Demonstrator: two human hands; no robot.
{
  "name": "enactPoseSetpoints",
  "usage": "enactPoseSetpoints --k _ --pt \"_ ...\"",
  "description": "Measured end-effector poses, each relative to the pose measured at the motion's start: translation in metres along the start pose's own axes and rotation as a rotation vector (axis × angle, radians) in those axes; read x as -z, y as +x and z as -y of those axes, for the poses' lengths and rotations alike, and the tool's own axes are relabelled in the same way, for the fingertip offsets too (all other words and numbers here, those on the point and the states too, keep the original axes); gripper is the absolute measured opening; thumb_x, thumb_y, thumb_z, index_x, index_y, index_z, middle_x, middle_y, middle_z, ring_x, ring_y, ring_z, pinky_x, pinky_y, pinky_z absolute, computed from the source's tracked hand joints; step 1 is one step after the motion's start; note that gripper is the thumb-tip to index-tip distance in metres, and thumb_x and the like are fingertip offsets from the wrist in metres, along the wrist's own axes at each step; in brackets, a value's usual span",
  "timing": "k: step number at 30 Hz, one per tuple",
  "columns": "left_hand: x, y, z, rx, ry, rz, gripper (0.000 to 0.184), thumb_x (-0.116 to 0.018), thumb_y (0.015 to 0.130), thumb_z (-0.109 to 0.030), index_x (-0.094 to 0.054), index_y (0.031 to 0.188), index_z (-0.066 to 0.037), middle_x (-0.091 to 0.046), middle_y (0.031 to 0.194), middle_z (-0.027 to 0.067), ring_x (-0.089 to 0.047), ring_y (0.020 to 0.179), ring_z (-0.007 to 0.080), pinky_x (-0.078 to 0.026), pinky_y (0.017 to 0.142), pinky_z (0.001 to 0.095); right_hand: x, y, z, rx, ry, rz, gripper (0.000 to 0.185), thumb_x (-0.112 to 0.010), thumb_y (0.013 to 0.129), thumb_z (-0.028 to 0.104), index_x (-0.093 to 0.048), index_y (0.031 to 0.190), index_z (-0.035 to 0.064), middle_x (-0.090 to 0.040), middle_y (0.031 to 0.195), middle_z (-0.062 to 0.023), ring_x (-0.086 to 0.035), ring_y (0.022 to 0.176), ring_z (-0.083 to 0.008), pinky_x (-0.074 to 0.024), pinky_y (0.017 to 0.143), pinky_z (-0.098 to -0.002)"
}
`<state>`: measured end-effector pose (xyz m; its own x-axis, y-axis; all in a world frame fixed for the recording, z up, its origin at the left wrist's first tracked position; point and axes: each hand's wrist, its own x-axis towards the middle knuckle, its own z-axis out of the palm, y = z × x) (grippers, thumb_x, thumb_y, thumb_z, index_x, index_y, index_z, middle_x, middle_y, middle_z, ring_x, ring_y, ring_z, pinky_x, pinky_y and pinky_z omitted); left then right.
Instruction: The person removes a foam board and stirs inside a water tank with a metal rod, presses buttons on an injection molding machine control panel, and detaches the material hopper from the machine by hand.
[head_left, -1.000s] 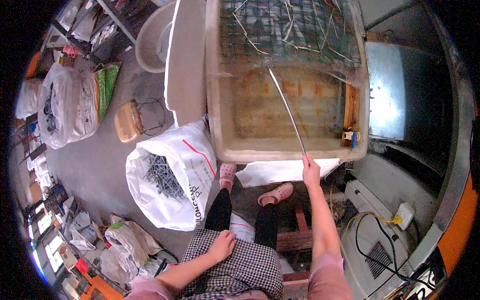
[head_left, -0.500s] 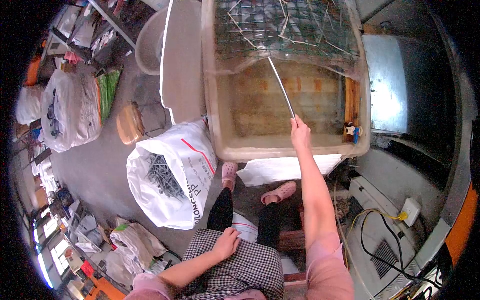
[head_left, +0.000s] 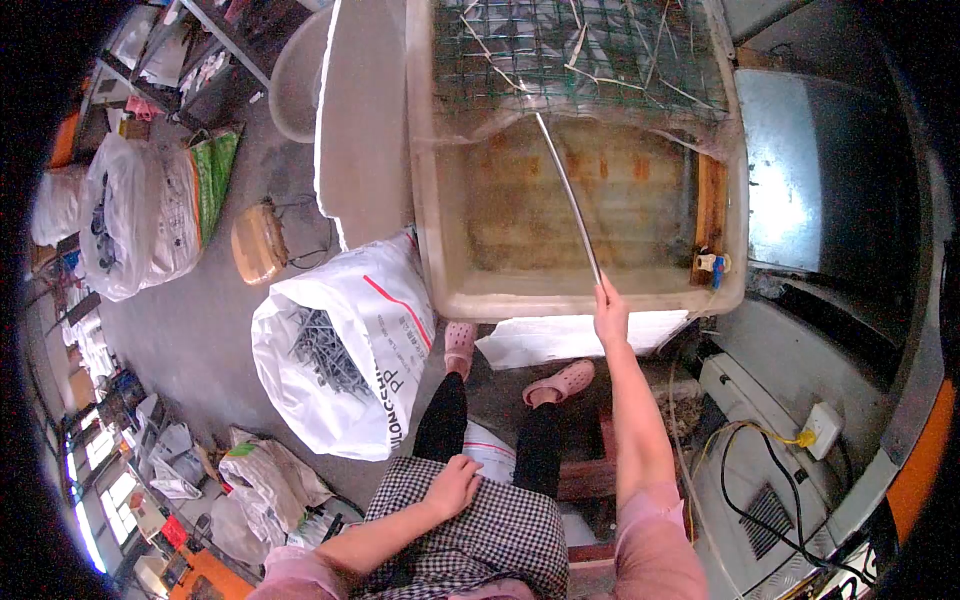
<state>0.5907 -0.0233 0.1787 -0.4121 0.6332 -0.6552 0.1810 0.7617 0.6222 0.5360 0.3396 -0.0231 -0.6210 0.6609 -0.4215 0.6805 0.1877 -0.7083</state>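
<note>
My right hand (head_left: 611, 312) is closed round the near end of a thin metal rod (head_left: 570, 195). The rod slants up and away over a large pale plastic tub (head_left: 560, 303) that holds brownish, murky contents. Its far tip is at the edge of a green wire mesh (head_left: 490, 100) covering the far part of the tub, with clear plastic film along that edge. Whether the tip touches the mesh, I cannot tell. My left hand (head_left: 455, 487) rests on the black-and-white checked cloth (head_left: 420, 545) over my lap, fingers loosely bent, holding nothing visible.
Left of the tub stands an open white sack (head_left: 400, 300) full of grey plastic-looking pieces. A blue-handled valve (head_left: 711, 264) sits in the tub's near right corner. To the right are a white plug (head_left: 822, 428) and loose cables. A yellowish block (head_left: 258, 245) lies on the floor.
My right hand has drawn back toward me and slightly right, the rod's held end moving with it. The rod's far tip stays near the mesh edge. My left hand has not moved.
</note>
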Motion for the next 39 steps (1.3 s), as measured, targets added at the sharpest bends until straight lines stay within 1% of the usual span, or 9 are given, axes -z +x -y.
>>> enactPoseSetpoints --k 2,5,9,11,20,27,29,33,39 --pt "0.002 0.002 -0.002 0.005 0.003 0.008 0.024 -0.055 0.081 -0.012 -0.052 0.102 -0.002 -0.049 0.098 0.0156 -0.048 0.095 0.0317 -0.044 0.081 0.0376 -0.009 0.012 0.004 0.085 0.009 -0.023 0.03 -0.051 0.088 0.022 -0.056 0.115 0.0085 -0.061 0.083 -0.0219 -0.06 0.068 -0.022 -0.0449 0.064 -0.0309" --pt "0.004 0.005 -0.006 0.021 -0.005 0.028 0.023 -0.054 0.081 -0.011 -0.052 0.102 -0.002 -0.048 0.097 0.0156 -0.049 0.094 0.0321 -0.044 0.08 0.0377 -0.015 0.025 0.015 0.061 -0.02 -0.008 0.03 -0.052 0.088 0.021 -0.056 0.114 0.0086 -0.059 0.093 -0.0234 -0.062 0.077 -0.0299 -0.046 0.067 -0.0338" --pt "-0.001 0.005 -0.007 0.045 -0.028 0.044 0.024 -0.056 0.079 -0.01 -0.052 0.101 -0.002 -0.049 0.095 0.016 -0.05 0.09 0.0335 -0.045 0.078 0.0388 -0.02 0.044 0.023 0.095 -0.029 0.025 0.029 -0.054 0.087 0.022 -0.056 0.114 0.0115 -0.059 0.086 -0.0222 -0.061 0.076 -0.0342 -0.046 0.065 -0.0361" --pt "-0.003 0.006 -0.006 0.041 -0.033 0.043 0.023 -0.055 0.08 -0.01 -0.052 0.101 -0.002 -0.048 0.095 0.0154 -0.049 0.092 0.0335 -0.045 0.079 0.0385 -0.016 0.048 0.025 0.097 -0.069 0.026 0.032 -0.054 0.086 0.03 -0.055 0.116 0.0194 -0.059 0.082 -0.0233 -0.059 0.073 -0.0376 -0.0451 0.063 -0.0419" --pt "0.0 0.01 -0.012 -0.029 0.003 -0.025 0.024 -0.056 0.079 -0.008 -0.052 0.101 -0.001 -0.049 0.095 0.016 -0.049 0.092 0.0332 -0.044 0.078 0.0388 0.042 0.015 0.035 -0.058 -0.304 0.14 0.035 -0.048 0.087 0.036 -0.052 0.12 0.0247 -0.06 0.09 -0.0212 -0.058 0.081 -0.0384 -0.0445 0.068 -0.0447" --pt "0.003 0.011 -0.017 -0.009 -0.014 -0.005 0.025 -0.055 0.079 -0.01 -0.051 0.102 -0.001 -0.049 0.096 0.0159 -0.049 0.092 0.0332 -0.044 0.079 0.0389 0.049 0.028 0.035 -0.042 -0.307 0.046 0.037 -0.045 0.087 0.041 -0.051 0.121 0.0258 -0.06 0.09 -0.0215 -0.058 0.082 -0.0387 -0.0446 0.07 -0.0462" --pt "0.0 0.012 -0.017 0.005 -0.016 -0.003 0.025 -0.055 0.08 -0.01 -0.051 0.103 -0.001 -0.049 0.097 0.016 -0.049 0.092 0.0333 -0.044 0.079 0.0388 0.043 0.038 0.051 -0.135 -0.401 0.083 0.037 -0.044 0.088 0.041 -0.051 0.121 0.0254 -0.06 0.089 -0.0218 -0.058 0.083 -0.0388 -0.0443 0.07 -0.0471" --pt "-0.008 0.012 -0.015 0.015 -0.026 0.018 0.027 -0.056 0.079 -0.009 -0.05 0.104 -0.002 -0.048 0.099 0.0166 -0.048 0.093 0.034 -0.044 0.08 0.0392 0.021 0.051 0.053 -0.116 -0.325 0.04 0.035 -0.046 0.088 0.039 -0.052 0.119 0.0243 -0.06 0.087 -0.0219 -0.058 0.082 -0.0391 -0.044 0.069 -0.048" --pt "-0.005 0.013 -0.015 0.014 -0.048 -0.016 0.028 -0.057 0.079 -0.009 -0.05 0.105 -0.004 -0.048 0.098 0.0163 -0.049 0.092 0.0343 -0.044 0.078 0.0398 0.011 0.016 0.04 -0.117 -0.173 0.048 0.035 -0.048 0.089 0.032 -0.053 0.12 0.0178 -0.06 0.096 -0.0212 -0.058 0.086 -0.0383 -0.0457 0.071 -0.043"
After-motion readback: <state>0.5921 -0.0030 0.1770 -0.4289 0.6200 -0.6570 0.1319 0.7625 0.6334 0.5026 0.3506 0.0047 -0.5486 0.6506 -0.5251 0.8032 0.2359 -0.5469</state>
